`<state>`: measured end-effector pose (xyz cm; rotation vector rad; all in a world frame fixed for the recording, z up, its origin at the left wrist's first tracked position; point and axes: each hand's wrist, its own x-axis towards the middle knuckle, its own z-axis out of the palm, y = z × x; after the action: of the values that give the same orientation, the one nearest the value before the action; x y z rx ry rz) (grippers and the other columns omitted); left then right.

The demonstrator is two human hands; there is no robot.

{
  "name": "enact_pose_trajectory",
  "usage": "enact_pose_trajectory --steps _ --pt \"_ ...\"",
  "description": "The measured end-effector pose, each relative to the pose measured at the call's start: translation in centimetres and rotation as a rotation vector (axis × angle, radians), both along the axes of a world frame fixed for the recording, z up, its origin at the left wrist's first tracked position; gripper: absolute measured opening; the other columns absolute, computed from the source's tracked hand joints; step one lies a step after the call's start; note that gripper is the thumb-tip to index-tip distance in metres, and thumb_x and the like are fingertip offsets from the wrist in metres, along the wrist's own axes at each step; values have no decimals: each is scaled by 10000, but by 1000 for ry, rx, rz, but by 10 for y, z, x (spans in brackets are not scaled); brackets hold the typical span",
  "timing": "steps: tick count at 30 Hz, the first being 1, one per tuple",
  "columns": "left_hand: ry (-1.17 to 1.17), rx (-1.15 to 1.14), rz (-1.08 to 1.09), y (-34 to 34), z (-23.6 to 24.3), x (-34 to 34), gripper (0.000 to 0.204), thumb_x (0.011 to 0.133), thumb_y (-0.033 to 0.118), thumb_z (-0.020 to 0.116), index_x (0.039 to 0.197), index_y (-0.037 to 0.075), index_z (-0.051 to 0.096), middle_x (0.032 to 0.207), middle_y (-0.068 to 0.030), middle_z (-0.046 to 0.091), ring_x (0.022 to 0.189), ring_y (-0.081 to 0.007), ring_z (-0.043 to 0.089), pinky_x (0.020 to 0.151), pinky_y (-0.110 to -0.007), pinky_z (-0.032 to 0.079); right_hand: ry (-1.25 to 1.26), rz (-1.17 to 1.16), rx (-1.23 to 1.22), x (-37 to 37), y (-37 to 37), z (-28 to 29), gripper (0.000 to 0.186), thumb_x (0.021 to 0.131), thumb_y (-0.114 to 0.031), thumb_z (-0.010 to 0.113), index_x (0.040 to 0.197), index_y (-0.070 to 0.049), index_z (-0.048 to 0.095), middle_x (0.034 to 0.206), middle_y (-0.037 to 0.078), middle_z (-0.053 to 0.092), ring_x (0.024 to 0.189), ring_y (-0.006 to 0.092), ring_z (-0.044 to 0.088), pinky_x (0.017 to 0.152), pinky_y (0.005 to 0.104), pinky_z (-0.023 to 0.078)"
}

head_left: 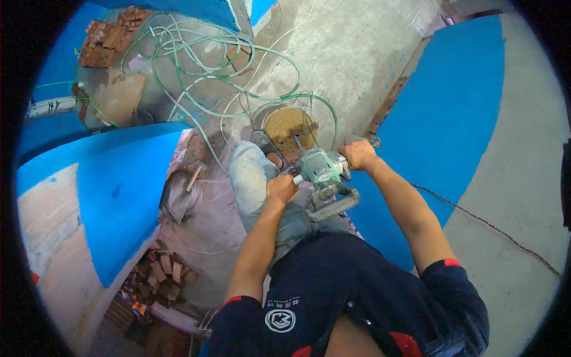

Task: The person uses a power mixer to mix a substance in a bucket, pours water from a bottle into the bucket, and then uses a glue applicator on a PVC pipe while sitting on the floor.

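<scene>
A green and grey handheld power mixer (321, 166) is held in front of my body with both hands. My left hand (282, 188) is closed round its left side handle, and my right hand (358, 154) grips the handle on the other side. From the mixer a shaft (298, 141) runs down into sandy yellow-brown mortar (284, 124) in a round bucket (264, 119). The mortar looks darker and wetter around the shaft, and the shaft's lower end is hidden in it. My shoe (264, 143) stands right against the bucket.
A green hose (250, 92) lies in loose loops beyond the bucket, beside a thin white cable. Bricks are stacked at the far left (107, 44) and heaped at the near left (163, 273). Blue-painted walls (440, 113) flank me. A dark cord (488, 223) runs along the right.
</scene>
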<state>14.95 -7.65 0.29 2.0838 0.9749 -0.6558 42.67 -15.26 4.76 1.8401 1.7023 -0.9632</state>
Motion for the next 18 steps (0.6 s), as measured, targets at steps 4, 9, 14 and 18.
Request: enact_pose_trajectory --steps 4,9,14,18 --pt "46 -20 6 0 7 0 207 780 234 645 870 74 739 912 -174 712 839 -349 692 765 -447 542 13 51 1 -2 5 4 347 737 -194 653 1080 -142 634 1004 110 695 947 309 669 780 445 532" --pt "-16 44 30 -7 -3 -9 178 751 225 649 792 69 725 838 -173 709 797 -347 696 719 -449 553 2 74 38 -5 10 2 272 787 -181 598 1051 -128 638 1021 109 691 952 309 666 782 445 526" --pt "-51 89 88 -15 -6 -12 190 744 227 641 813 65 713 835 -181 705 789 -343 698 712 -448 562 -22 153 81 -2 16 1 253 785 -179 584 1022 -116 644 989 116 688 927 306 669 771 446 526" --pt "10 7 158 -19 5 -4 233 799 246 594 882 72 724 906 -185 705 824 -357 693 753 -460 550 -21 201 109 1 21 0 269 782 -167 581 1040 -134 653 996 119 684 924 313 667 771 445 525"
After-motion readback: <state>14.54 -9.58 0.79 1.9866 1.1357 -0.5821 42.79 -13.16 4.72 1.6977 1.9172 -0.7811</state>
